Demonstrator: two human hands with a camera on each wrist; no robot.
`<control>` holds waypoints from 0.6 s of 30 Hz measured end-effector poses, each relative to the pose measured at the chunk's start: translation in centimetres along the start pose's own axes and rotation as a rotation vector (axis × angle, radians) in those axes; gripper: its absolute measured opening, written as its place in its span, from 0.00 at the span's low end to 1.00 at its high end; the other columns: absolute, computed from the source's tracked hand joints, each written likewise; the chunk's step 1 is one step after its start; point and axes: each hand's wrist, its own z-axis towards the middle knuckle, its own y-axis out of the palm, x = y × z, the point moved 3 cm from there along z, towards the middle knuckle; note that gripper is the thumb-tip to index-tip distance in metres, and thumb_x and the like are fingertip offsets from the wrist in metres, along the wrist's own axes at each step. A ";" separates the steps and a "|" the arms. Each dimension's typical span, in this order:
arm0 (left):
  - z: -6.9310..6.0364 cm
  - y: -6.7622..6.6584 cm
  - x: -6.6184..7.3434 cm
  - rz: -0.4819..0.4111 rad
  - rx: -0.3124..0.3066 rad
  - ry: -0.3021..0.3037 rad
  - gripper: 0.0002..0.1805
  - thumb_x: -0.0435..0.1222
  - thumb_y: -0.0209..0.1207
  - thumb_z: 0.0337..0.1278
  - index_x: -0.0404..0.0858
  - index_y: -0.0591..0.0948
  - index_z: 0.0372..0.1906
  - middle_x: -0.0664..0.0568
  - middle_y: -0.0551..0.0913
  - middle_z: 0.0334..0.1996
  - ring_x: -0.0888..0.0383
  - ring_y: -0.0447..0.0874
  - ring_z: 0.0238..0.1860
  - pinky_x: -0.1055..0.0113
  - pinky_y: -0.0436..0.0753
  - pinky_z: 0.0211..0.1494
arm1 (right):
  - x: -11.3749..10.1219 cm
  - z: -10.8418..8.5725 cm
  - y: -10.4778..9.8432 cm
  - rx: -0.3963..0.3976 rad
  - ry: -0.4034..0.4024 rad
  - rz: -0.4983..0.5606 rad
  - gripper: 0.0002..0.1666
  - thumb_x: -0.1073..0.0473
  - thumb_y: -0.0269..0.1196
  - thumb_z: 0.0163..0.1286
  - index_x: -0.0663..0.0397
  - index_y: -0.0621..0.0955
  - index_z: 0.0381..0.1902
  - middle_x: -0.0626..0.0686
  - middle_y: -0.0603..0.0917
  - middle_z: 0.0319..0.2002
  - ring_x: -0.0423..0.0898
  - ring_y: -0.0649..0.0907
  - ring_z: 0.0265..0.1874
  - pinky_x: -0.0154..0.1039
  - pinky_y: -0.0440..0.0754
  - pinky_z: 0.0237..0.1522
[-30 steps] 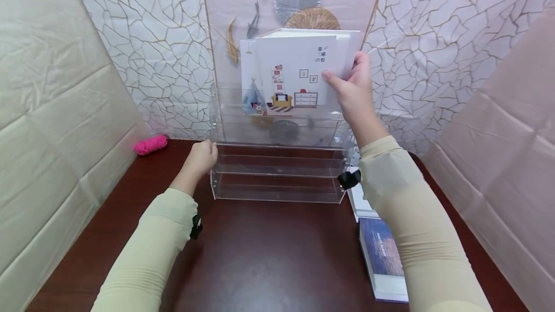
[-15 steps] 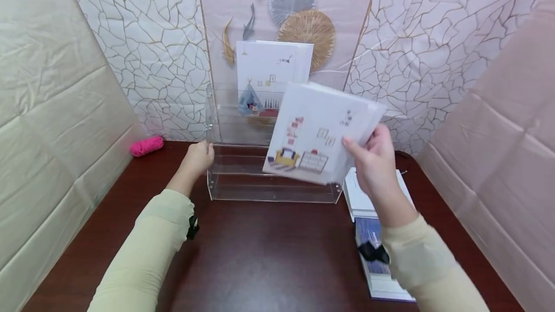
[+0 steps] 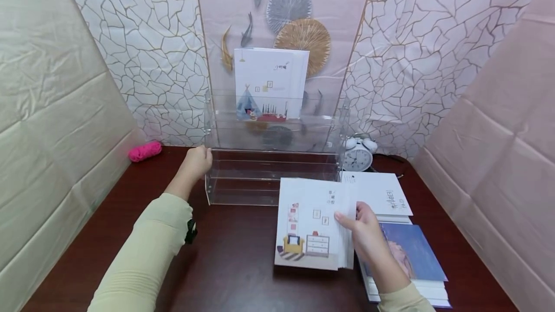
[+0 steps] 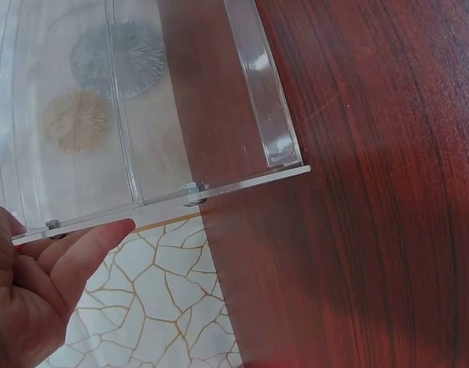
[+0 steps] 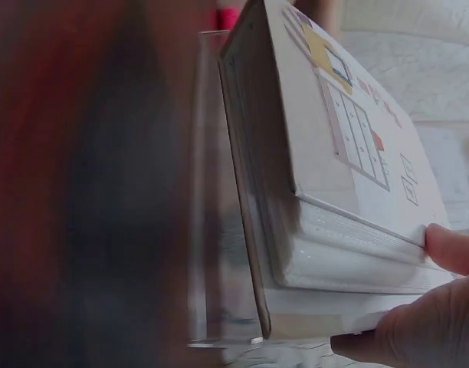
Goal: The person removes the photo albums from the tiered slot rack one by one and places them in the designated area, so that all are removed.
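Observation:
A clear acrylic rack (image 3: 273, 172) stands on the dark table, its left side panel gripped by my left hand (image 3: 197, 162). In the left wrist view my left hand (image 4: 47, 287) has its fingers around the panel edge (image 4: 165, 201). A white book with a yellow armchair drawing (image 3: 305, 225) is in my right hand (image 3: 368, 235), low in front of the rack's right part. The right wrist view shows the thumb of my right hand (image 5: 426, 307) on the book's cover (image 5: 357, 146), fingers beneath. Another white book with a blue tent (image 3: 270, 83) stands upright in the rack's top tier.
At the right, a blue-covered book (image 3: 418, 254) lies on a stack, with a white book (image 3: 377, 194) behind it. A white alarm clock (image 3: 357, 158) stands beside the rack. A pink bundle (image 3: 145, 151) sits at the back left.
My right hand has brought the armchair book down from the rack's top to just above the table. The tent book has stayed in the rack, and my left hand has kept its grip.

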 end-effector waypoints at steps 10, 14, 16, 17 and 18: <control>0.2 0.1 -0.1 0.009 0.021 0.010 0.18 0.35 0.39 0.69 0.24 0.74 0.33 0.31 0.77 0.28 0.39 0.78 0.33 0.49 0.76 0.39 | 4.3 0.6 -0.5 -0.011 0.167 -0.132 0.22 0.71 0.58 0.64 0.76 0.62 0.51 0.60 0.78 0.38 0.45 0.80 0.32 0.37 0.78 0.36; 0.2 0.1 -0.2 0.007 0.013 0.006 0.18 0.34 0.39 0.69 0.23 0.74 0.34 0.32 0.76 0.28 0.39 0.78 0.33 0.49 0.76 0.38 | 5.4 1.2 -0.6 -0.026 0.187 -0.147 0.23 0.70 0.59 0.63 0.76 0.62 0.49 0.61 0.77 0.38 0.46 0.80 0.31 0.39 0.78 0.34; 0.2 0.1 -0.2 0.006 0.007 0.004 0.19 0.34 0.39 0.69 0.23 0.74 0.34 0.31 0.76 0.29 0.39 0.77 0.33 0.49 0.76 0.38 | 5.8 1.5 -0.7 -0.026 0.188 -0.169 0.24 0.70 0.60 0.62 0.76 0.62 0.49 0.62 0.75 0.38 0.46 0.79 0.29 0.40 0.79 0.32; 0.2 0.1 -0.2 0.005 0.005 0.004 0.19 0.35 0.39 0.69 0.23 0.74 0.34 0.31 0.76 0.29 0.39 0.78 0.33 0.49 0.76 0.39 | 6.0 1.6 -0.7 -0.019 0.190 -0.191 0.24 0.69 0.61 0.61 0.75 0.62 0.49 0.62 0.75 0.38 0.46 0.79 0.28 0.40 0.79 0.31; 0.2 0.1 -0.1 0.004 0.004 0.004 0.19 0.35 0.39 0.69 0.23 0.74 0.34 0.30 0.77 0.30 0.38 0.78 0.34 0.49 0.76 0.39 | 6.1 1.8 -0.7 -0.012 0.189 -0.220 0.25 0.69 0.62 0.61 0.75 0.63 0.49 0.62 0.74 0.38 0.46 0.79 0.27 0.40 0.79 0.30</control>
